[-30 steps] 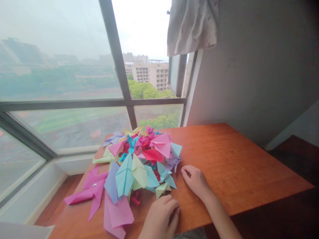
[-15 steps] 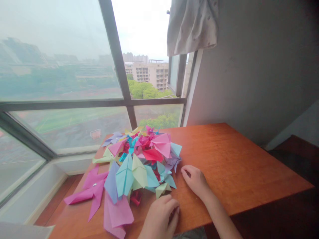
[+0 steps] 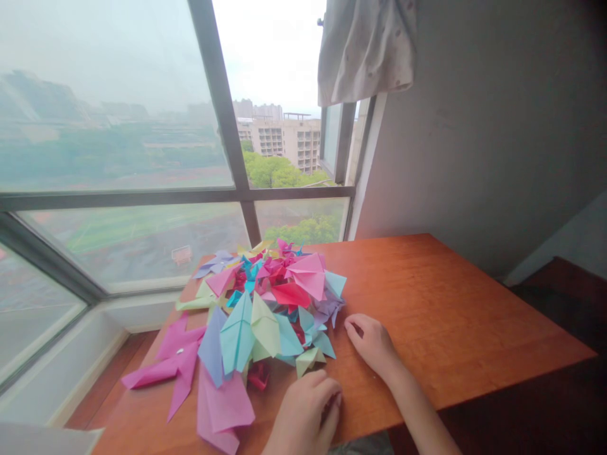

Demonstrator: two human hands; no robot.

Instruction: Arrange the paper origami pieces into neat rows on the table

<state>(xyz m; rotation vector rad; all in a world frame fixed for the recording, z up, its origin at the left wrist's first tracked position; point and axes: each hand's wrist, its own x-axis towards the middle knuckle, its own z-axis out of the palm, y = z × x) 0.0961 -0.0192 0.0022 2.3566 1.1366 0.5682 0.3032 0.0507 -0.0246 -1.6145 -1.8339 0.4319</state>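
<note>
My left hand rests at the near edge of the table, its fingers loosely curled in with nothing visible in them. Farther right, my right hand lies on the tabletop, also curled closed, and no object shows in it. Just beyond the left hand sits a small pale-green folded paper piece. A heap of folded paper spreads to the left of both hands. In it are a light-blue paper plane, a pink paper plane and a magenta paper pinwheel. A purple folded paper lies nearest the right hand.
The brown wooden table extends right from the paper heap. A window frame stands behind it, with one pane swung outward. A light curtain hangs above, beside a grey wall.
</note>
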